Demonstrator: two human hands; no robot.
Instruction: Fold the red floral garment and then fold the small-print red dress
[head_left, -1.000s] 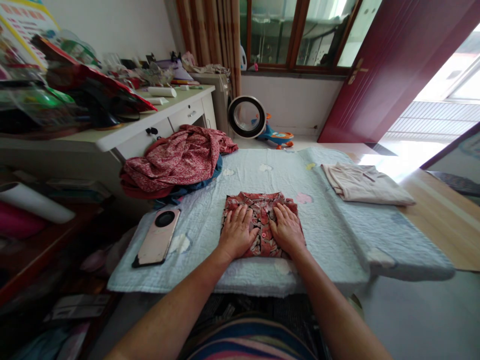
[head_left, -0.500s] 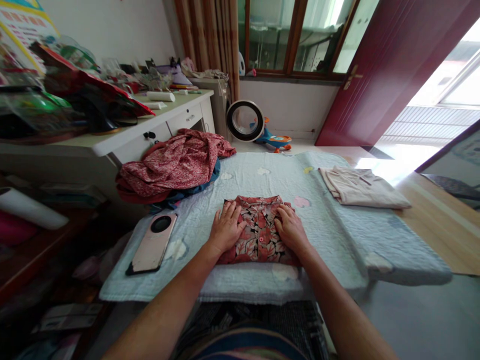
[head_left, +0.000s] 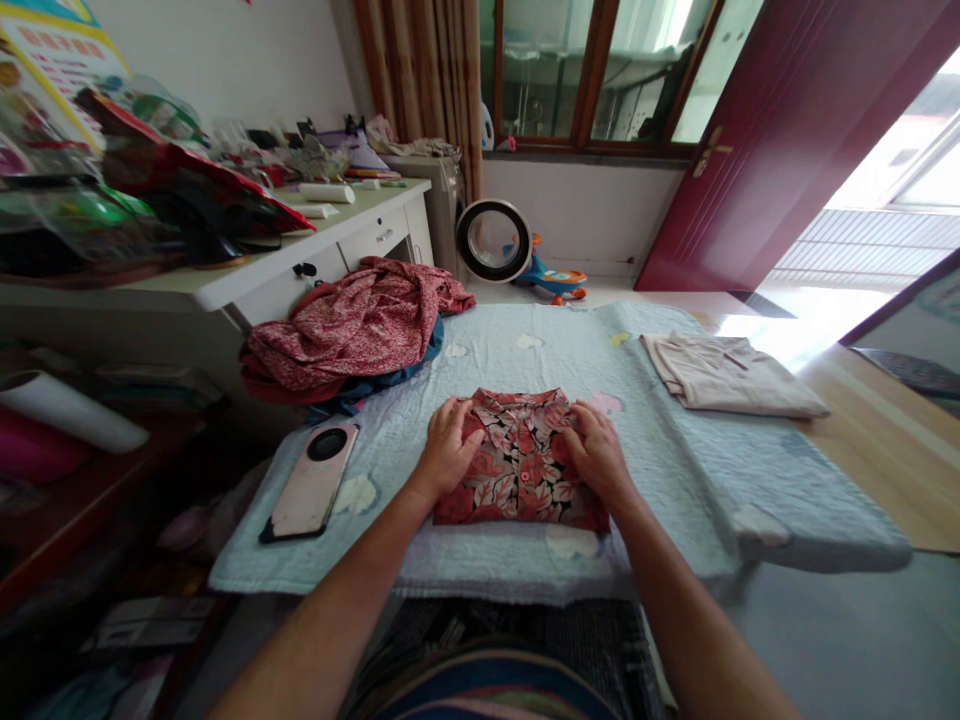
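On pale quilt [head_left: 660, 470], both hands [head_left: 448, 447] [head_left: 598, 449] curled, gripping folded floral shirt [head_left: 523, 465] edges.

A folded red floral shirt [head_left: 523, 462] lies on a pale blue quilted cloth [head_left: 675, 470] spread over the tabletop. The left hand [head_left: 448, 447] grips the shirt's left edge and the right hand [head_left: 598, 450] its right edge, fingers apparently curled around the sides. A pink phone [head_left: 311, 481] lies left of the shirt, a crumpled red garment [head_left: 352, 322] beyond it, and a folded beige garment [head_left: 731, 375] on the right.
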